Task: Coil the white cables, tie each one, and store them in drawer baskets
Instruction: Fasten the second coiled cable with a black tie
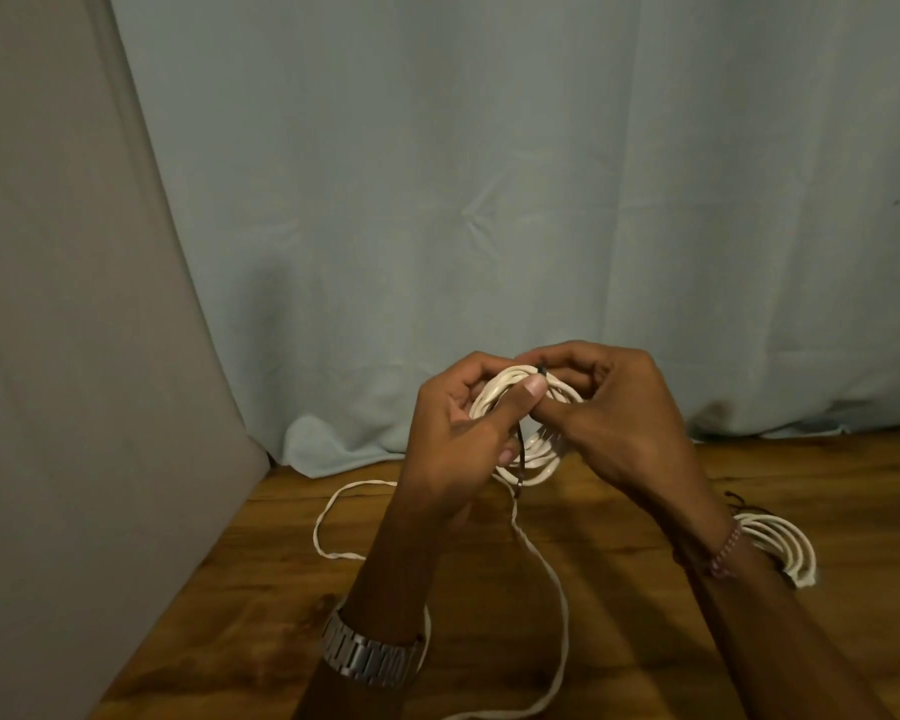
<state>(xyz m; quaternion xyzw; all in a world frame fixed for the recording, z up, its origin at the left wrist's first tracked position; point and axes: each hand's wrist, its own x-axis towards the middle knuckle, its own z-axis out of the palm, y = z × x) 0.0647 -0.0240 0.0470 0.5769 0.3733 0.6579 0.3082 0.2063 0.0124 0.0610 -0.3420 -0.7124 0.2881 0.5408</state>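
Observation:
A white cable coil [541, 454] is held up above the wooden table between both hands. My left hand [458, 449] grips its left side, thumb pressed across the strands near the top. My right hand [614, 418] pinches the top of the coil, where a thin dark tie [520, 459] sits and hangs down in front. A loose white cable tail [552, 574] trails from the coil down across the table toward me. Another coiled white cable [780, 548] with a dark tie lies on the table behind my right wrist.
The wooden table [619, 589] runs up to a pale blue curtain [489, 200] at the back and a grey panel [74, 356] on the left. A loop of the loose cable [328, 527] lies left of my left forearm. No drawer baskets are in view.

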